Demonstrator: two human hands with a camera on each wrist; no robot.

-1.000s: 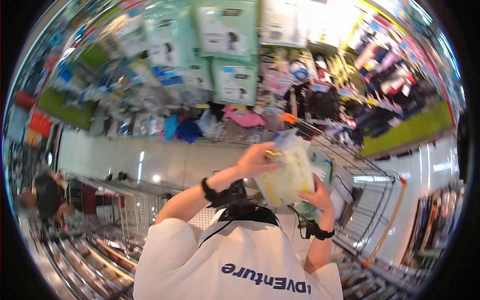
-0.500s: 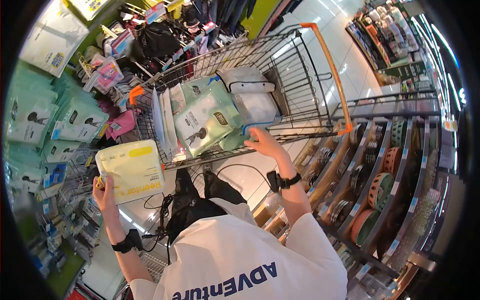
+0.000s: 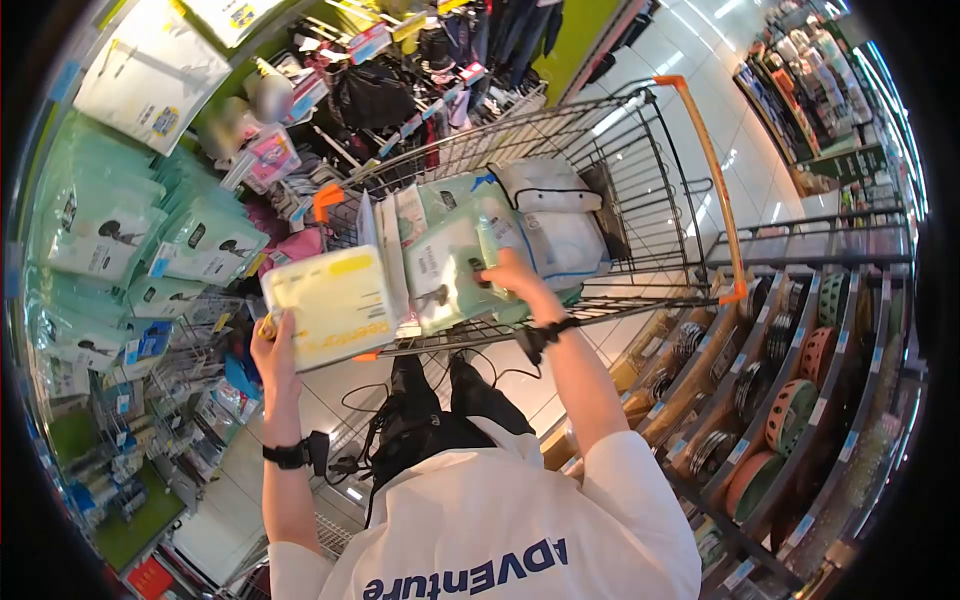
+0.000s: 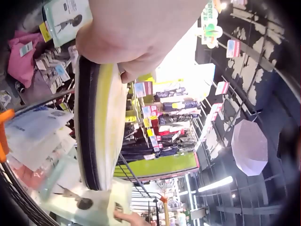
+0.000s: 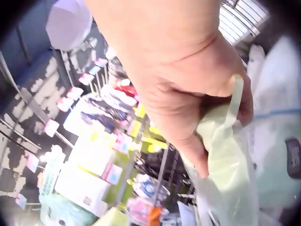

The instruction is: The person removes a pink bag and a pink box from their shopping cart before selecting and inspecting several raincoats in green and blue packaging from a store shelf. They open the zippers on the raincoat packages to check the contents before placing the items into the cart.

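Note:
My left hand [image 3: 273, 345] grips the left edge of a flat pale-yellow package [image 3: 335, 300], held up beside the cart's front left corner. In the left wrist view this package [image 4: 104, 122] is seen edge-on, with a dark strip along its side. My right hand [image 3: 515, 275] is over the basket, holding the edge of a pale-green plastic package [image 3: 440, 260]. The right wrist view has thumb and fingers curled around the green plastic [image 5: 225, 160]; part of the fingers is hidden behind it. White and clear bags [image 3: 555, 215] lie to the right of the green package.
The wire shopping cart [image 3: 650, 200] with orange corners surrounds the bags. Green packages [image 3: 110, 215] hang on the rack at left. Clothing items [image 3: 450, 50] hang behind the cart. At right, shelves [image 3: 740, 400] hold bowls, close to my right arm.
My view turned toward the cart. Both hands were on the yellow package; the right let go, reached into the cart and took hold of the green package. My left hand kept the yellow one.

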